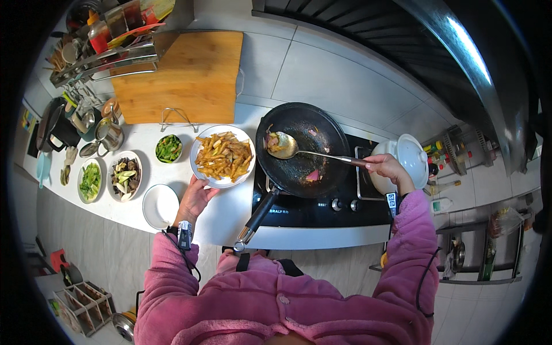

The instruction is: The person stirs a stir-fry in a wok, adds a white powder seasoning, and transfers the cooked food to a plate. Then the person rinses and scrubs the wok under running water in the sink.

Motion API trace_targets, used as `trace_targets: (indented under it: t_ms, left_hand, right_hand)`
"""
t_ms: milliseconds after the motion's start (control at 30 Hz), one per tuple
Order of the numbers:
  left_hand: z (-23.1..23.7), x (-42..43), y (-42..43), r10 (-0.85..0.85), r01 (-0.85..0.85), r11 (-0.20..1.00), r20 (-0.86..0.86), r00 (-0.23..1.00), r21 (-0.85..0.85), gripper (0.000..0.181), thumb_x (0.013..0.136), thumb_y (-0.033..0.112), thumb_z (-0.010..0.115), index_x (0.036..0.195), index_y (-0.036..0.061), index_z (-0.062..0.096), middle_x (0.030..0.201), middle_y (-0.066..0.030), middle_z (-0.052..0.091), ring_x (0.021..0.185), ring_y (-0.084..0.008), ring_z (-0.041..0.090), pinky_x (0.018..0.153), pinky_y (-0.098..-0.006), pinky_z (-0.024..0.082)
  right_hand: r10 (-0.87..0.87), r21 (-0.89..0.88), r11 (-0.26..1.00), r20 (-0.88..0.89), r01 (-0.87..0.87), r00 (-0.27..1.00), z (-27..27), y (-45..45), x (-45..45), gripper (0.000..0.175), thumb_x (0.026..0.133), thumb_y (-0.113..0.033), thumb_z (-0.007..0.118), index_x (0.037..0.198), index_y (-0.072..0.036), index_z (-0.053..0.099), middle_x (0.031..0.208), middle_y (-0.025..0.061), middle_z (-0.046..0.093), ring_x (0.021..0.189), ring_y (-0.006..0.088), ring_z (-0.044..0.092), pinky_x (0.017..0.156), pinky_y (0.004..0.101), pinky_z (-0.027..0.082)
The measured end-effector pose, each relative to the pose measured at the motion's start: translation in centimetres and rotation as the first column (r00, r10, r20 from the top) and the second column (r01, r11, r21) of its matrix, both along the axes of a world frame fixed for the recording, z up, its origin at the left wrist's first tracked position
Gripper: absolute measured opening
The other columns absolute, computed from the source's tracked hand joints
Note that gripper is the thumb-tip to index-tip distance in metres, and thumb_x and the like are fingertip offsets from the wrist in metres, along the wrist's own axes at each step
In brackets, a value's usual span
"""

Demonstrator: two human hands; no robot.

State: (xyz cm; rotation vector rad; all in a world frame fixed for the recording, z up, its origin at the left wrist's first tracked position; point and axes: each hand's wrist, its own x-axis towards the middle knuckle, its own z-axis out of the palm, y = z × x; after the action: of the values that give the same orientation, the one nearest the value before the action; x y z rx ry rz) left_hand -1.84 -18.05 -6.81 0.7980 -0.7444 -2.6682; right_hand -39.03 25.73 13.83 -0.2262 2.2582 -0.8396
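My right hand (386,169) grips the wooden handle of a metal ladle (286,146), whose bowl rests inside a black wok (327,129) with some food at its edge. A few pieces of onion and oily bits lie on the wok's bottom. With my left hand (196,198) I hold the lower rim of a white plate (223,185), thumb near the rim. The plate carries a heap of cooked, sauced chicken feet (224,155) and is just left of the wok. The wok sits on a black glass gas stove (319,213), its handle pointing towards me.
Left of the plate are a bowl of chopped greens (168,148), an empty white bowl (160,206), a bowl of mushrooms and scallion (126,176) and a lettuce dish (89,180). A wooden cutting board (194,77) leans behind. A white lidded pot (384,148) stands right of the wok.
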Motion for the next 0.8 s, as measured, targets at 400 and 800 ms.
trace_targets:
  t_ms: [400, 800]
  left_hand:
    - [0.2, -1.4, -0.6, -0.050, 0.047, 0.997, -0.053, 0.997, -0.058, 0.057, 0.091, 0.003, 0.056, 0.144, 0.0164, 0.041, 0.132, -0.0092, 0.056, 0.110, -0.0261, 0.064, 0.092, -0.0392, 0.060]
    - [0.4, -1.4, -0.6, -0.045, 0.048, 0.998, -0.091, 0.995, 0.037, 0.062, 0.088, 0.000, 0.058, 0.145, 0.0163, 0.038, 0.133, -0.0134, 0.055, 0.111, -0.0299, 0.065, 0.086, -0.0394, 0.063]
  right_hand:
    - [0.133, -0.197, 0.965, -0.198, -0.172, 0.971, 3.8, -1.0, 2.7, 0.034, 0.083, -0.011, 0.077, 0.116, -0.002, 0.073, 0.104, 0.0070, 0.073, 0.096, 0.0160, 0.066, 0.091, 0.0282, 0.049]
    - [0.282, -0.096, 0.901, -0.611, -0.423, 0.740, 9.5, -7.8, 14.6, 0.037, 0.081, -0.008, 0.079, 0.117, -0.003, 0.072, 0.091, 0.0070, 0.071, 0.084, 0.0161, 0.066, 0.078, 0.0282, 0.051]
